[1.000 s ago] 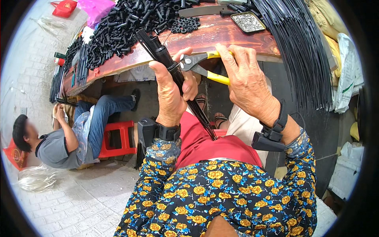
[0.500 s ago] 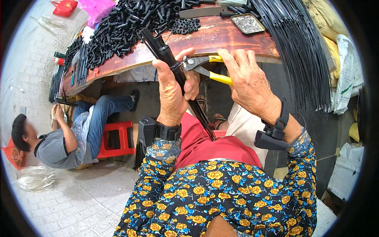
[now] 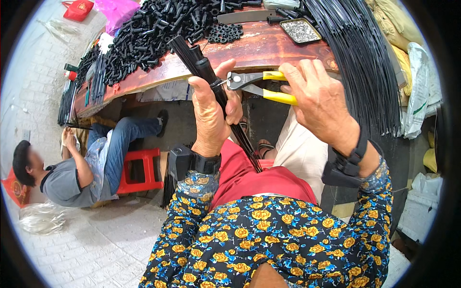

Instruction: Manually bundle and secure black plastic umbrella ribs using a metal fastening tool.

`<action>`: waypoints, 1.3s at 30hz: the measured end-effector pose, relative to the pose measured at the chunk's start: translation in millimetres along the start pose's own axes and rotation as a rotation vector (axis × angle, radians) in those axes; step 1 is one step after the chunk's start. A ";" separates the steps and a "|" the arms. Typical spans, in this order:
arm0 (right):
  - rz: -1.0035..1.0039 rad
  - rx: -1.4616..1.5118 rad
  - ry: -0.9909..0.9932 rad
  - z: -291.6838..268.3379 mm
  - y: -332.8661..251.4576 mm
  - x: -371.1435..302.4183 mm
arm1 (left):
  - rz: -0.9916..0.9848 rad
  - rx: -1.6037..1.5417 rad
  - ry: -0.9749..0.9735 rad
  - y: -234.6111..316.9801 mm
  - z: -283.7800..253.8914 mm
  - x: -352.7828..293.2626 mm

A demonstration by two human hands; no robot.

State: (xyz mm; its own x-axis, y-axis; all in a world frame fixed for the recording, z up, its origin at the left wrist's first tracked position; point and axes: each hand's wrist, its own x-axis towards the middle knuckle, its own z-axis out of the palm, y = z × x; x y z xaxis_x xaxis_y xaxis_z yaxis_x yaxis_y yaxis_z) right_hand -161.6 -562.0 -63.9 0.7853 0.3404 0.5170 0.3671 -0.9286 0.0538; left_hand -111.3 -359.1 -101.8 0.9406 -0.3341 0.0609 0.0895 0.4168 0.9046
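Observation:
My left hand (image 3: 211, 108) is wrapped round a bundle of thin black rods (image 3: 222, 96), its thumb raised on the near side. Several black tubular fittings (image 3: 203, 67) sit along the bundle's upper part, and its lower end runs down to my lap. In my right hand (image 3: 319, 96) is a pair of pliers (image 3: 247, 80) with yellow handles, closed round by the fingers. The pliers' jaws are beside the bundle, just right of it, with a thin wire showing between jaws and bundle.
Black tubular parts (image 3: 144, 45) are heaped on the red wooden table (image 3: 261, 43). A small tray of metal bits (image 3: 300, 30) and a flat metal blade (image 3: 245, 17) lie there too. Long black rods (image 3: 357, 62) hang over the right end. A co-worker (image 3: 72, 173) sits at left near a red stool (image 3: 139, 170).
My right hand and the pliers have moved a little to the right, away from the bundle. The handles have spread slightly. My left hand keeps its hold on the bundle.

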 end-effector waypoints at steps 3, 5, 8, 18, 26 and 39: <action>-0.050 -0.033 -0.021 -11.7 7.1 4.7 | -0.011 -0.003 0.003 0.6 3.6 -3.3; -0.051 -0.034 -0.032 -15.0 14.9 9.1 | -0.011 0.004 -0.021 0.1 3.3 -3.7; -0.183 0.053 -0.135 -25.9 30.2 20.3 | 0.008 0.010 -0.067 -0.4 1.7 -6.6; 0.299 1.782 -1.738 12.3 64.1 11.4 | 0.000 0.028 -0.206 -0.6 14.2 -21.6; -0.161 0.089 -0.252 -42.5 18.1 2.4 | -0.012 -0.020 -0.117 5.7 16.7 -21.6; 0.165 1.261 -1.032 -34.9 25.0 6.7 | -0.061 -0.172 -0.129 2.9 9.3 -28.3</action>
State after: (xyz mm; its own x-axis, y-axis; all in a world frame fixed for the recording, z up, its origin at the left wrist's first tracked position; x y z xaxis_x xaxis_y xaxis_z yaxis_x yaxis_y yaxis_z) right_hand -164.5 -588.1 -29.3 0.6456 0.6846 -0.3383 -0.0057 -0.4386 -0.8987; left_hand -140.7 -356.3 -97.0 0.8830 -0.4640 0.0715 0.2104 0.5271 0.8233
